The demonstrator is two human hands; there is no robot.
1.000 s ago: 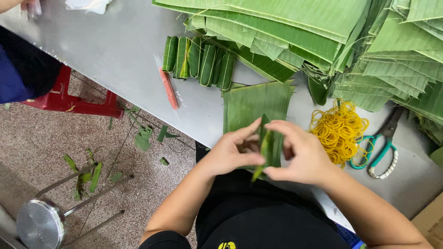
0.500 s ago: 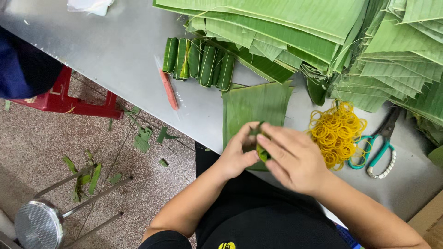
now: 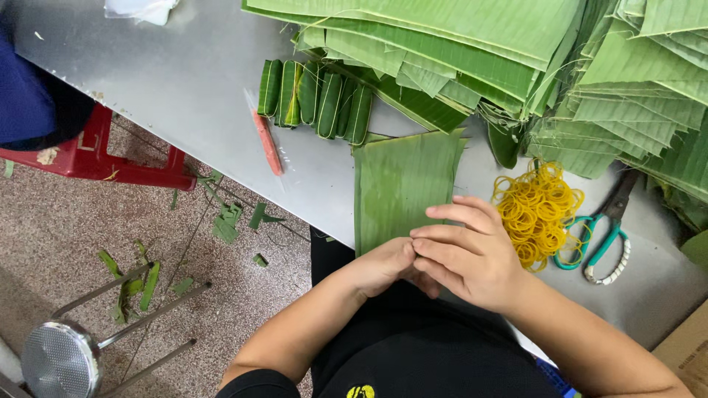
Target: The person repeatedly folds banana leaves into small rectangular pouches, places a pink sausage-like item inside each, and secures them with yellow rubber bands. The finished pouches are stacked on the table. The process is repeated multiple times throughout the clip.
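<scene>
Both my hands, left and right, now close together at the leaf's near edge; the green roll I held has vanished beneath them.

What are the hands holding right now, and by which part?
Cannot be told: the right hand covers the left hand at the near end of the flat banana leaf, hiding anything held.

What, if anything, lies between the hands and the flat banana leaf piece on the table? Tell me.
Nothing visible. The left hand and right hand are pressed together right at the near end of the flat leaf piece; the rubber bands lie off to its right.
</scene>
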